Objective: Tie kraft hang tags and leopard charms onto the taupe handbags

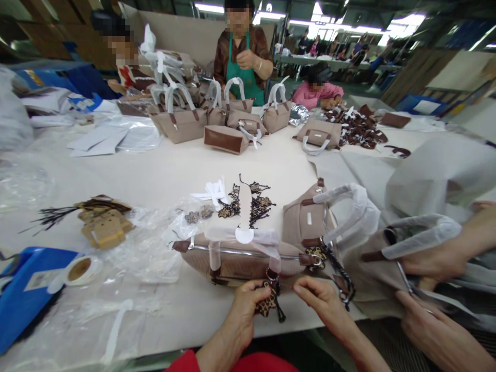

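A beige handbag [240, 253] with a silver zipper lies in front of me, its handles wrapped in white film. My left hand [242, 310] pinches a leopard-print flower charm [267, 302] with dark cord tails, which hangs from a ring at the bag's handle base. Just right of it, my right hand [320, 299] is closed, thumb and fingertips together near the bag's lower edge; whether anything is between them is hidden. Another leopard-print charm [318, 257] lies by the bag's right end, beside a second beige handbag [306, 219].
Several leopard-print charms [261, 201] lie beyond the bag. At left are cardboard tags [106, 227], a tape roll [79, 269] and a blue bin [31, 289]. A co-worker's hands [430, 310] handle another bag at right. More handbags [182, 124] and people stand behind.
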Available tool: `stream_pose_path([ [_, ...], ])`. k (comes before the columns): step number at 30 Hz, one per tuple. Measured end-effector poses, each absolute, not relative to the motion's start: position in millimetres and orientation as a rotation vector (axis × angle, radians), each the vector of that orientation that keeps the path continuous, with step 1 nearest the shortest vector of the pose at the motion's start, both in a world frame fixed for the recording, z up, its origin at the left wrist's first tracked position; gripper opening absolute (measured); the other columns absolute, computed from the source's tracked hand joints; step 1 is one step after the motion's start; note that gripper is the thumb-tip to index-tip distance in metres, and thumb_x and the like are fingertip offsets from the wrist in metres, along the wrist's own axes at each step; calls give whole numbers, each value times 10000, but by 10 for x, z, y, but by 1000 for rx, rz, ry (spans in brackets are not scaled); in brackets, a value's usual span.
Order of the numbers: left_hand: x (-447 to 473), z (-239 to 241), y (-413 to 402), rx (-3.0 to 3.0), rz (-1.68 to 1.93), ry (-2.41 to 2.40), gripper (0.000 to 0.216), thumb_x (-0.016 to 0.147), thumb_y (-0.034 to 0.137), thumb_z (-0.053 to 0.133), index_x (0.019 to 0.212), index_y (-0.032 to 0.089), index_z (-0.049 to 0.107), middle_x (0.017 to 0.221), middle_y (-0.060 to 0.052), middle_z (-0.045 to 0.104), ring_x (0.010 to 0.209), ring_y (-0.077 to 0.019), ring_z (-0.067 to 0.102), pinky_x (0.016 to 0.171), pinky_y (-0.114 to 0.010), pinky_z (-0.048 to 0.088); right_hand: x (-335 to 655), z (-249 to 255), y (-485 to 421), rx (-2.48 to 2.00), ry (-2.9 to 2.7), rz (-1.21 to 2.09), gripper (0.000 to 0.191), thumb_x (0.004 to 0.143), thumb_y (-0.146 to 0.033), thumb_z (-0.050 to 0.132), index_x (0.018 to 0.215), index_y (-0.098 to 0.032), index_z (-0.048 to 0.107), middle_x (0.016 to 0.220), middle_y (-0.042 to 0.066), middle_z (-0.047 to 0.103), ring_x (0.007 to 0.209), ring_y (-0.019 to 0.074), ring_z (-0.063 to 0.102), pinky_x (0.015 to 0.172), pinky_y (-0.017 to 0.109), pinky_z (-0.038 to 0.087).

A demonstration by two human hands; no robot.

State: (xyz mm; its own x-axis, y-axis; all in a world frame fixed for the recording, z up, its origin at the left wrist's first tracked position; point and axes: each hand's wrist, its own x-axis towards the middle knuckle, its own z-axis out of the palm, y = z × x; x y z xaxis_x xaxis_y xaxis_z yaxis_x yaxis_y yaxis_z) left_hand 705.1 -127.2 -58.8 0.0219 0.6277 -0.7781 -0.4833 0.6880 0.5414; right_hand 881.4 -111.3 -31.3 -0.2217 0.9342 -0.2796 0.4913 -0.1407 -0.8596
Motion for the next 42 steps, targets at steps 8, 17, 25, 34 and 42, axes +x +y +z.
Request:
stream_pose_path([
  [8,7012,-614,-1262,84,850,1263,370,329,250,756,656,118,646,516,-7,669,448,-124,557,496,-240,339,8802,-396,-1082,-1576,-1493,1524,302,714,-457,556,583,-186,535,514,-57,340,495,93,298,464,235,231],
  [17,6999,-606,-1269,58,879,1205,381,329,266,783,656,118,657,528,-12,671,451,-111,527,495,-245,319,8813,-426,-1003,-1568,-1433,1635,296,681,-453,591,575,-183,530,518,-62,334,495,84,273,459,231,194],
  [25,7003,-592,-1265,51,873,1172,370,347,264,785,668,124,666,561,-16,674,478,-110,524,526,-252,330,8796,-479,-975,-1562,-1409,1686,296,684,-456,576,593,-180,520,525,-66,316,498,84,258,459,230,184],
  [34,7025,-632,-1291,110,877,1174,364,384,280,777,691,120,663,570,-19,656,480,-107,514,517,-246,321,8696,-552,-1042,-1552,-1458,1579,295,688,-441,558,560,-184,492,533,-56,348,526,96,296,481,232,235],
  [42,7035,-604,-1315,264,973,1239,343,444,296,754,731,131,666,592,-21,667,501,-125,540,498,-234,331,8611,-659,-1113,-1553,-1463,1542,300,722,-442,544,581,-180,504,526,-59,369,524,98,326,496,233,260],
])
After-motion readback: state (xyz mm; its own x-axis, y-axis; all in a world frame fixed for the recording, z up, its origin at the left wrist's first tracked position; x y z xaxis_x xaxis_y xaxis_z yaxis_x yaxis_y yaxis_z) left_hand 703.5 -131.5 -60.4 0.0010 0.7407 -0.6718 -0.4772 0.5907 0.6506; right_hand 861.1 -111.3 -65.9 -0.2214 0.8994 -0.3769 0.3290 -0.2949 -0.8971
